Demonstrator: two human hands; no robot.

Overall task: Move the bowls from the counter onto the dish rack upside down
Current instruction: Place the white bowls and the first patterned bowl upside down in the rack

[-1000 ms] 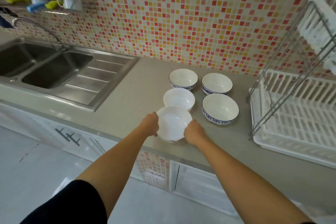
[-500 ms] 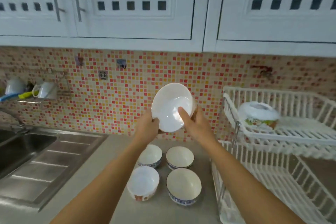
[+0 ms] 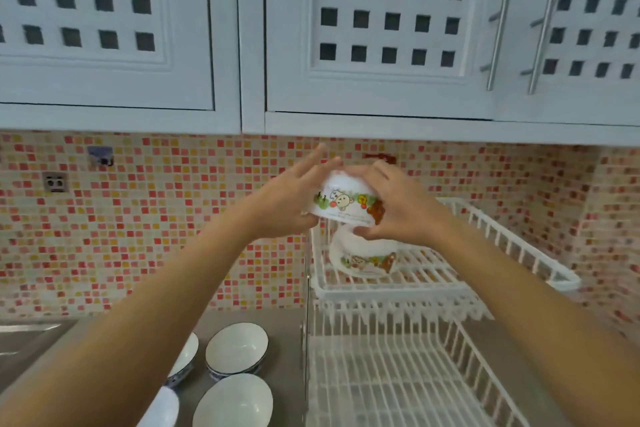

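Observation:
I hold a white bowl with a cartoon band [image 3: 343, 199] upside down between my left hand [image 3: 289, 199] and my right hand [image 3: 398, 208]. It hovers just above the left end of the upper tier of the white dish rack [image 3: 485, 236]. Directly below it, a second cartoon bowl [image 3: 363, 255] lies upside down on that tier. On the counter below, two blue-rimmed bowls [image 3: 237, 348] [image 3: 233, 402] stand upright. My left forearm partly hides another blue-rimmed bowl [image 3: 185, 357] and a white bowl [image 3: 161, 409].
The rack's lower tier [image 3: 408, 374] holds nothing. White wall cupboards [image 3: 381, 28] hang close above the rack. A mosaic tile wall [image 3: 156, 218] runs behind. The steel sink drainer [image 3: 20, 340] shows at the far left.
The bowl went from the counter up to the rack's upper tier and was turned from tilted, inside facing me, to upside down. My view swung right and up.

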